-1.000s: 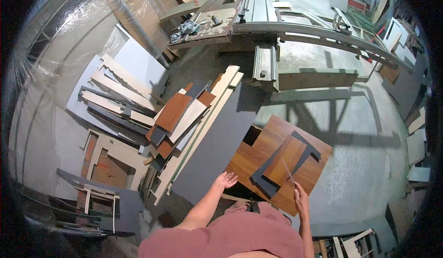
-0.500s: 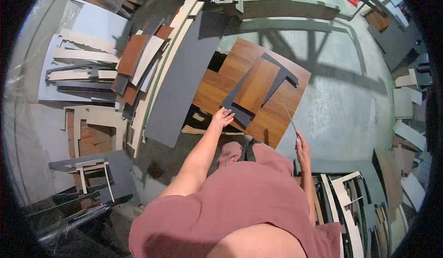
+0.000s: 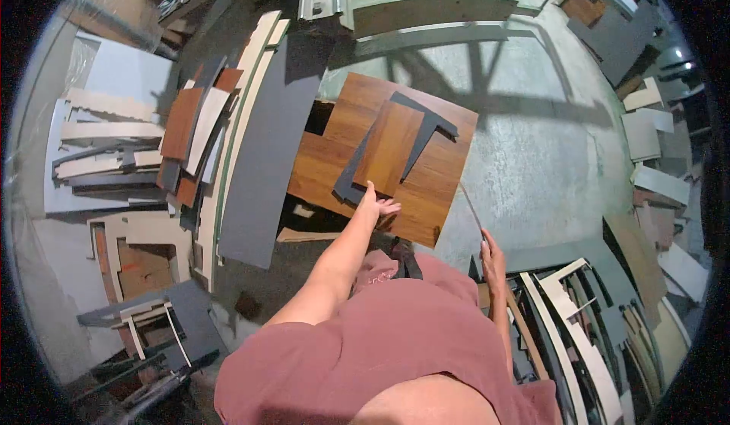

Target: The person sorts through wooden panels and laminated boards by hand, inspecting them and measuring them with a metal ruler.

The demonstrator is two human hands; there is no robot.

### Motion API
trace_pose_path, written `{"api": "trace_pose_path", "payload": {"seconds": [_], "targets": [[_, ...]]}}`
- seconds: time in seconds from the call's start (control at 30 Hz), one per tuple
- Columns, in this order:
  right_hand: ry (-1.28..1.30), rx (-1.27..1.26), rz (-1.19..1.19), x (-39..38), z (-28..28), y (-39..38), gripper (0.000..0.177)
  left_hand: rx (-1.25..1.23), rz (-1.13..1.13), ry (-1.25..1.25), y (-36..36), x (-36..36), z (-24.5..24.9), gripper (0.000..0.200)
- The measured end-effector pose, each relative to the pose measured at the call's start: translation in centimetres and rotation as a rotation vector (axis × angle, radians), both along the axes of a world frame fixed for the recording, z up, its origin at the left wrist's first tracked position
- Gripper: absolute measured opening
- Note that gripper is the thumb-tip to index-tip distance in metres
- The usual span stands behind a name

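My left hand (image 3: 378,203) reaches over a large wood-grain board (image 3: 441,151), its thumb and fingers spread apart. The thumb lies at the near end of a smaller wood-grain panel (image 3: 390,144). Under that panel sits a dark grey angular piece (image 3: 423,148), flat on the large board and partly covered. On the right, my right hand (image 3: 493,258) is closed around one end of a thin, long stick (image 3: 471,206). The stick points up and away, its far tip close to the large board's right edge.
A long grey panel (image 3: 266,166) leans along the left of the board, beside pale strips (image 3: 239,132). Stacked offcuts (image 3: 182,125) lie farther left. Pale and dark cut pieces (image 3: 559,341) stand at my right. More scrap boards (image 3: 658,182) line the right side.
My left hand has moved from the grey piece's near corner to the near end of the small panel. The view has shifted; my right hand still holds the stick.
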State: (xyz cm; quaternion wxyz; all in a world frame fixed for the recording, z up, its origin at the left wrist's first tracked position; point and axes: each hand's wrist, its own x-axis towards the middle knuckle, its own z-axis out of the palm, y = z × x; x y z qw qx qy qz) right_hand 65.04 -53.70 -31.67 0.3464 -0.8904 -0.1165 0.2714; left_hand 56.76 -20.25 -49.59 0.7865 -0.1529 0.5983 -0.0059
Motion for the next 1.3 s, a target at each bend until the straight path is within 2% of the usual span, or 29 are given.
{"api": "trace_pose_path", "payload": {"seconds": [0.03, 0.07, 0.13, 0.2, 0.27, 0.3, 0.37, 0.47, 0.53, 0.57, 0.63, 0.67, 0.7, 0.73, 0.77, 0.8, 0.87, 0.9, 0.93, 1.0, 1.07, 1.23, 1.3], "targets": [[0.038, -0.003, -0.035, -0.3, 0.6, 0.1, 0.037, -0.106, 0.098, -0.010, -0.1, 1.0, 0.5, 0.101], [0.031, 0.001, -0.050, -0.4, 1.2, 0.1, 0.037, -0.103, 0.082, -0.015, -0.1, 1.9, 1.0, 0.101], [0.288, -0.086, -0.179, -0.7, 2.9, 0.2, 0.037, -0.144, 0.344, 0.069, -0.2, 3.1, 0.8, 0.102], [0.181, -0.046, -0.150, -1.2, 0.1, -2.2, 0.037, -0.114, 0.364, 0.100, 0.1, 3.6, 0.2, 0.100], [0.075, -0.002, -0.111, -1.1, 0.2, -2.4, 0.038, -0.145, 0.505, 0.178, 0.7, 3.4, -0.4, 0.096], [0.162, -0.039, -0.149, -1.1, 2.6, -1.5, 0.038, -0.129, 0.508, 0.340, 0.6, 4.0, 5.6, 0.074], [0.246, -0.071, -0.190, -1.0, 3.2, -1.2, 0.038, -0.177, 0.515, 0.301, 0.8, 3.6, 3.3, 0.074], [0.081, -0.030, -0.122, -0.6, 1.7, -2.2, 0.038, -0.249, 0.542, 0.239, 0.4, 3.2, 0.6, 0.077], [0.093, -0.076, -0.095, -0.2, 2.4, -1.9, 0.038, -0.253, 0.328, 0.122, 0.1, 3.4, 1.7, 0.087], [0.081, -0.073, -0.087, -0.1, 2.5, -2.2, 0.038, -0.054, 0.042, 0.086, -0.2, 3.4, 2.3, 0.085], [0.051, -0.082, -0.102, 0.2, 1.8, -2.4, 0.037, 0.635, -0.398, 0.083, -0.7, 2.4, 5.7, 0.076], [-0.164, -0.030, -0.014, 0.6, 0.0, -3.5, 0.038, 0.996, -0.580, 0.100, 0.8, 2.0, 6.7, 0.070], [-0.379, 0.022, 0.064, 0.7, -2.4, -4.5, 0.038, 1.406, -0.971, 0.523, 2.1, 1.5, 4.3, 0.074], [-0.295, 0.026, 0.034, 0.4, -2.4, -4.4, 0.038, 1.458, -1.039, 0.519, 2.3, 1.0, 7.5, 0.086], [-0.207, 0.021, 0.005, 0.4, -1.6, -4.5, 0.037, 1.523, -1.125, 0.493, 2.6, 0.2, 7.6, 0.096], [-0.219, 0.039, 0.003, 0.5, -0.9, -4.0, 0.037, 1.496, -1.313, 0.428, 2.8, -0.1, 6.7, 0.109], [-0.136, -0.044, 0.009, 0.1, -0.2, -3.3, 0.036, 1.559, -1.688, 0.374, 2.0, -0.1, 6.3, 0.115], [-0.264, 0.008, 0.046, -0.1, -0.3, -2.7, 0.036, 1.567, -1.699, 0.371, 1.5, -0.3, 6.2, 0.115], [-0.266, 0.009, 0.035, -0.4, -0.1, -2.6, 0.036, 1.586, -1.737, 0.397, 1.0, -0.4, 6.1, 0.117], [-0.155, -0.047, -0.001, -0.7, 0.5, -2.1, 0.036, 1.611, -1.775, 0.421, 0.2, -0.1, 5.8, 0.119], [-0.153, -0.025, 0.001, -1.0, -0.2, -2.4, 0.035, 1.592, -1.788, 0.453, -0.1, -0.1, 5.6, 0.121], [-0.089, 0.027, -0.028, -1.7, 2.0, -1.1, 0.035, 1.599, -1.821, 0.401, -0.8, -1.6, 5.7, 0.120], [-0.142, 0.010, 0.003, -1.9, 2.1, -1.0, 0.035, 1.602, -1.945, 0.355, -1.0, -2.5, 5.8, 0.120]]}}
